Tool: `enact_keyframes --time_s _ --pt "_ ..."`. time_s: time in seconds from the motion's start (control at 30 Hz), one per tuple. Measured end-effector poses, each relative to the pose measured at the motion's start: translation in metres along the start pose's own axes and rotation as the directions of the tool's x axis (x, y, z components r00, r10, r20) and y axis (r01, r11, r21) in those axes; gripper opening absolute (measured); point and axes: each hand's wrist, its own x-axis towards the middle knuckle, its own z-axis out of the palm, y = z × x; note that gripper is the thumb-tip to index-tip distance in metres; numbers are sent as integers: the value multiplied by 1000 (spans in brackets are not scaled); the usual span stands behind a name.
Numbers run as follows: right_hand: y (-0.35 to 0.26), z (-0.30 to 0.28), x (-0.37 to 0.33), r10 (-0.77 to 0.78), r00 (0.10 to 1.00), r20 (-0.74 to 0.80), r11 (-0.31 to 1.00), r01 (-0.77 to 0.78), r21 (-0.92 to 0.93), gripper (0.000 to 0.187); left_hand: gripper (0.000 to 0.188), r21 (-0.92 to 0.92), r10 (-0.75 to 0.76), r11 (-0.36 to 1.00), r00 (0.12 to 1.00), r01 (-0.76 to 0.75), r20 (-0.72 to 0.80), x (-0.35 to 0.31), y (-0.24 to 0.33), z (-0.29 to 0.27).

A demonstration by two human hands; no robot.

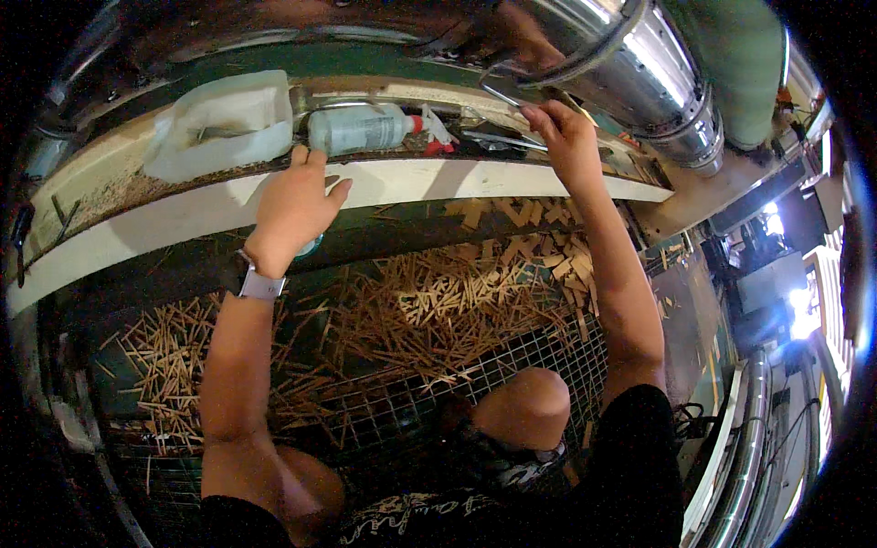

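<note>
My right hand (568, 137) is raised at the far right of a long shelf, its thumb and fingers pinched on a thin bent metal rod (500, 95), which looks like a hex key. Its far end reaches toward dark machinery. My left hand (297, 205) rests on the shelf's pale front board (402, 184), thumb apart and fingers over the edge, with nothing visible in it. Just beyond those fingers lies a clear spray bottle (356, 130) with a red collar and white trigger. To its left is a cut-open whitish plastic jug (224, 128).
Slim metal tools (502, 140) lie on the shelf below my right hand. A shiny metal cylinder (644, 68) juts in at upper right. Below the shelf, many thin wood sticks (438, 310) are strewn on the floor and over a wire grid (402, 393) by my knee.
</note>
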Motion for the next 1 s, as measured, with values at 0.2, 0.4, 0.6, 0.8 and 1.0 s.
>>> enact_keyframes --time_s 0.2,0.4,0.6,0.8,1.0 --pt "-3 -6 2 36 992 123 973 -63 221 40 39 -13 40 999 999 -40 -28 0 -9 4" --pt "-6 -16 11 115 967 228 909 -195 368 45 38 -19 21 1000 1000 -21 5 1 -8 1" --pt "-12 -19 11 93 961 261 918 -184 351 43 37 -29 10 1000 1000 -10 6 2 -8 1" --pt "-21 -23 9 115 950 292 928 -208 310 45 35 -14 46 999 999 -46 -18 1 -7 0" --pt "-15 -21 13 68 978 196 930 -134 343 44 37 -10 39 999 999 -39 -22 1 -7 1"
